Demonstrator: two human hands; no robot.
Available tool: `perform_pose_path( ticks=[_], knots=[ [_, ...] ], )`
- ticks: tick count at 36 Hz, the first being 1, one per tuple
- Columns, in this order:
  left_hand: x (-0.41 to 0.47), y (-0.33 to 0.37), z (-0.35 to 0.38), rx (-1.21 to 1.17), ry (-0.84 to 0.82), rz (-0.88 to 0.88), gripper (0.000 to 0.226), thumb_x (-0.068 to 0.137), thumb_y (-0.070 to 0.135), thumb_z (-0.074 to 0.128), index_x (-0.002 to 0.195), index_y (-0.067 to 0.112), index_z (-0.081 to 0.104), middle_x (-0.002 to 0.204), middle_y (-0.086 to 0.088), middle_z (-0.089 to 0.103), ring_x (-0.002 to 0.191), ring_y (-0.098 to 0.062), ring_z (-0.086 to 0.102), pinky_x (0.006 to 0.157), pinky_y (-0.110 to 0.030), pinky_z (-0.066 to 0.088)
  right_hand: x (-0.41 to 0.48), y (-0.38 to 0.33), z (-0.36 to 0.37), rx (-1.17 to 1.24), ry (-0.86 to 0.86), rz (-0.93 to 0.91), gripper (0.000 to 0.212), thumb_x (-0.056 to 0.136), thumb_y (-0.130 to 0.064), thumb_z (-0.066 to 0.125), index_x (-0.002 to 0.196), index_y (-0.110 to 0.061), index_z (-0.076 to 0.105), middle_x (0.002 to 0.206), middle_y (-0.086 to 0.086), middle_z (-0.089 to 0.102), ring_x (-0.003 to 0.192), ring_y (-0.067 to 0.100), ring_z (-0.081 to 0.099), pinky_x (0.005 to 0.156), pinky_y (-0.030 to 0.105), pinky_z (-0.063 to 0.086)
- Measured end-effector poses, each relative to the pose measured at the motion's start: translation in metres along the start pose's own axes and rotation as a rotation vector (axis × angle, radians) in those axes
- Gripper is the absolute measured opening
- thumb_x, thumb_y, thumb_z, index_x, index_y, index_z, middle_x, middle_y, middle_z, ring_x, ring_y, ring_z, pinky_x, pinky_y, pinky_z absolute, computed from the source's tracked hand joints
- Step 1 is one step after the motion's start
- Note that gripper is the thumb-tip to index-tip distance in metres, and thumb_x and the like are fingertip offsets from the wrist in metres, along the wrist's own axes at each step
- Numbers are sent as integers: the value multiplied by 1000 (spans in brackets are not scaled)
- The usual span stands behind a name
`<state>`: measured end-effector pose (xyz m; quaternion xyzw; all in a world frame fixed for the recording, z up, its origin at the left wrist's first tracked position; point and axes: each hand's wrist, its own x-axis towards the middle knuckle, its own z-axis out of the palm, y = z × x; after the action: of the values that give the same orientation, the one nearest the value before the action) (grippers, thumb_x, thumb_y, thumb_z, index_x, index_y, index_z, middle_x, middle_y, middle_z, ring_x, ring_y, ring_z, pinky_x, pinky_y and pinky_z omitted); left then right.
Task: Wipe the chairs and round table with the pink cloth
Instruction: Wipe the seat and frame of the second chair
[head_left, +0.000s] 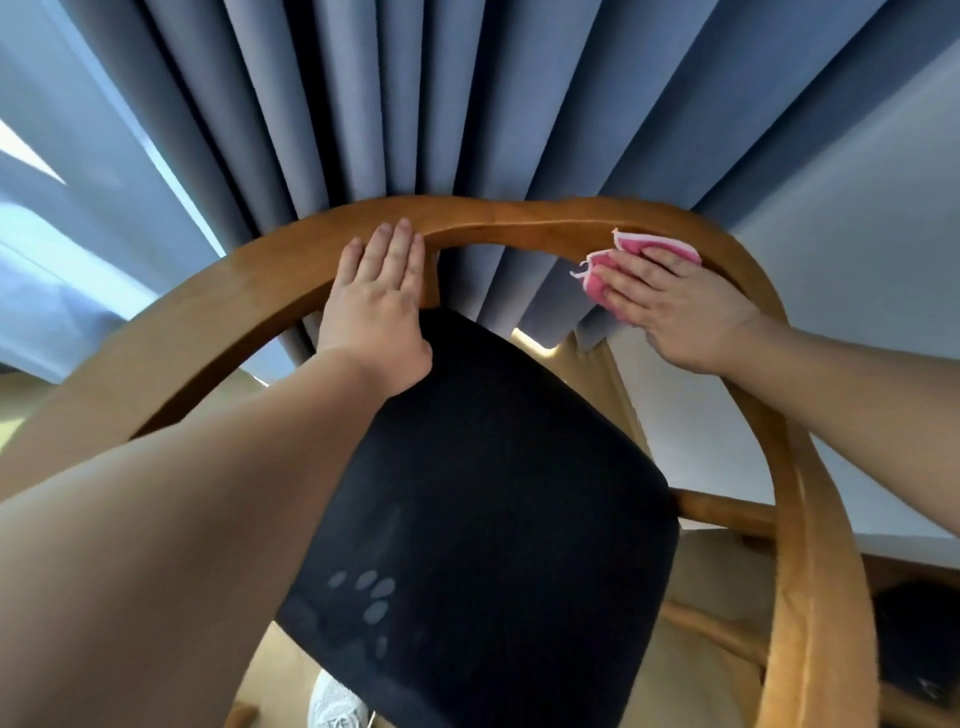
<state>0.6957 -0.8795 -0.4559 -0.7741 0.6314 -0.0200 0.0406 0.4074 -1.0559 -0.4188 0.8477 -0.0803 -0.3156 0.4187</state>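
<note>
chair: wooden, curved top rail (493, 218) is the landmark; seen from above
pink cloth (660, 244): on the rail's right bend, folded, pinned under the right hand; a frayed edge sticks out on the inner side of the rail
right hand (675, 306): laid over the cloth, fingers (623, 275) slightly apart and nearly straight, pressing the cloth onto the wood; thumb not visible
left hand (376, 312): flat on the rail left of centre, holding nothing; fingers (400, 244) straight and together, tips at the rail's outer edge
seat cushion (493, 493): dark fabric, below the rail, inside its arc
marks: cluster of pale oval spots (376, 592) on the cushion's near left part, far from the rail
curtain (363, 104): blue-grey, pleated, directly behind the rail and touching its outer side; also visible through the gap under the rail
wall (857, 234): pale, beyond the rail's right bend
rung (727, 512): round wooden bar, below the rail's right arm, beside the cushion
shoe (332, 701): white, on the floor (280, 660) under the cushion's near edge
blocking: left forearm covers the rail's left arm
</note>
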Motion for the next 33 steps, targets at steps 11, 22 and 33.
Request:
perform_pose_path(
  ticks=[11, 22, 33],
  knots=[
    [-2, -4, -6, -12, -21, 28, 99, 77, 45, 50, 151, 9, -4, 159, -8, -8, 146, -24, -6, 117, -39, -5, -97, -38, 6, 339, -167, 169, 61, 93, -28, 8, 152, -19, 0, 158, 7, -13, 147, 26, -19, 118, 44, -16],
    [-6, -11, -15, -39, -43, 79, 94, 80, 40, 50, 151, 9, -3, 159, -7, -9, 146, -22, -8, 117, -38, -6, -159, -88, -14, 595, -456, 279, 62, 96, -24, 24, 149, -24, -9, 154, 1, -24, 143, 20, -30, 117, 44, -18],
    [-6, -12, -16, -39, -37, 82, 95, 81, 43, 50, 151, 9, -3, 159, -8, -10, 146, -23, -8, 116, -37, -8, -132, -60, -11, 391, -341, 285, 63, 93, -20, 13, 150, -21, -15, 152, 8, -33, 141, 27, -34, 114, 48, -22]
  ],
)
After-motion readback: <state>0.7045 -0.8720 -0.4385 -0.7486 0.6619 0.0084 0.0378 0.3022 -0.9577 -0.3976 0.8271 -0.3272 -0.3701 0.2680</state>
